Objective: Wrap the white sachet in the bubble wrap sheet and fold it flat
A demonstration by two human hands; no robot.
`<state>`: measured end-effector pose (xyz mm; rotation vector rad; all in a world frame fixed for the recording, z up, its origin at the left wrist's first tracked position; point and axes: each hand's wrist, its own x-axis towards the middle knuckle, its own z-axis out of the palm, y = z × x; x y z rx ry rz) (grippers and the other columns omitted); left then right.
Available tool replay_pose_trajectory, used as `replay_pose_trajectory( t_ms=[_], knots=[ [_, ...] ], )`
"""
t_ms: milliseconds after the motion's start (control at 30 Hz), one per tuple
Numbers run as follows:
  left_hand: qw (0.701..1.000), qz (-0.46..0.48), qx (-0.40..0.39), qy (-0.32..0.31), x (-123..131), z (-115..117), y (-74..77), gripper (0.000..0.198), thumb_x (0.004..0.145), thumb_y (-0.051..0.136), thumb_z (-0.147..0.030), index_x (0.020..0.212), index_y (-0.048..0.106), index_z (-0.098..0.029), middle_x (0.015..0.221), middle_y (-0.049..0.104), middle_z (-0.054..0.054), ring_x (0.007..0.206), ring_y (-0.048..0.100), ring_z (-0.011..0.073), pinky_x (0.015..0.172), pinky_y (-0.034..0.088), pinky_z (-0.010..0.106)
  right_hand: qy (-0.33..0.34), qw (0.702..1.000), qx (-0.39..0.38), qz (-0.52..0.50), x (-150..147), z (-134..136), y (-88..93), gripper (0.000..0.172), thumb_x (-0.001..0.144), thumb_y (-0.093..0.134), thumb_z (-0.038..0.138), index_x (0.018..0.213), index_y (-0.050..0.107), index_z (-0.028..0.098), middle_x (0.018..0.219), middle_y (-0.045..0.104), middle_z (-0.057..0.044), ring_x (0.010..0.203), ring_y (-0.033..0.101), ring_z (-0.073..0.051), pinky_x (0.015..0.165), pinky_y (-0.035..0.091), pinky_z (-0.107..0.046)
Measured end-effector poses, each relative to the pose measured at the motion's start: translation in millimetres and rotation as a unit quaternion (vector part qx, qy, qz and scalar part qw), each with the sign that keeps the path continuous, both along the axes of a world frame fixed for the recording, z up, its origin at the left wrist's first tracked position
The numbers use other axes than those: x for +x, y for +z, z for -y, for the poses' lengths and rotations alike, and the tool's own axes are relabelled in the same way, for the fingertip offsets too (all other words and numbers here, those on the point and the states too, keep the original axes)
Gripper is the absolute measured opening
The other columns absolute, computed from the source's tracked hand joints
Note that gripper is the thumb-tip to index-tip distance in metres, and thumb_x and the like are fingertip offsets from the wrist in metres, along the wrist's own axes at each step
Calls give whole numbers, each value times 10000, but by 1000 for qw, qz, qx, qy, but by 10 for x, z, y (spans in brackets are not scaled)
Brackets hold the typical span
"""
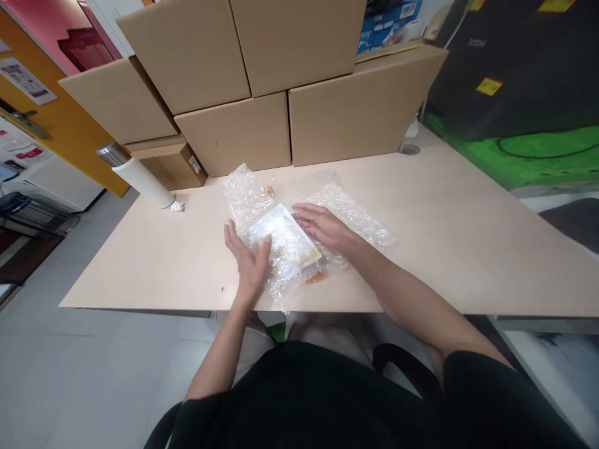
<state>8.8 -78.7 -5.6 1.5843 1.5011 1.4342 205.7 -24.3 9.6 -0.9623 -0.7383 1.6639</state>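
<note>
A flat white rectangular item (281, 231) lies tilted on the table, partly covered by clear bubble wrap (350, 215). The wrap spreads out on both sides of it, with orange-brown tape (317, 277) near the item's lower corner. At the item's left side, my left hand (251, 262) rests on the wrap, thumb apart from the fingers. My right hand (322, 226) is beside the upper right edge, fingers stretched out and held close together, nothing visible gripped in them. What the flat item is cannot be made out.
Stacked cardboard boxes (243, 134) line the table's back edge. A white bottle with a metal lid (143, 181) stands at the back left beside a crumpled scrap (177, 206). The wooden table (449, 249) ends just before my body.
</note>
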Motion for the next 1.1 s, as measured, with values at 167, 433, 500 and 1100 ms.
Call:
replay_pose_trajectory(
  t_ms=[167,433,500,1100],
  knots=[
    [976,-164,3,-140,87,66,-17,916,737,778,-537,1510,350,-298,1669,53,121,1516,-12,426,1160,-78,665,75,996,32,-43,-62,93,16,202,878,627,126,1070,683,157,1057,721,-99,978,681,-165,919,556,-297],
    [963,-173,11,-206,148,109,-46,886,719,787,-279,1498,375,-376,1677,43,52,1502,-74,460,1130,-60,727,108,989,71,-71,-62,75,-66,247,862,634,191,1099,705,187,1066,732,-76,1050,662,-165,937,536,-289],
    [955,-180,33,-234,118,125,37,747,785,711,-229,1464,430,-360,1678,17,29,1516,-60,421,1166,5,692,116,986,91,-82,-58,92,-43,271,867,632,238,1127,694,198,1147,720,-80,1139,633,-185,967,524,-313],
    [987,91,-30,130,-945,149,-179,266,841,560,-282,1102,580,-236,1336,530,93,1152,593,235,906,508,352,192,855,314,366,-146,195,-278,472,808,723,475,1235,685,277,1339,631,-94,1288,540,-327,1131,354,-565]
  ],
)
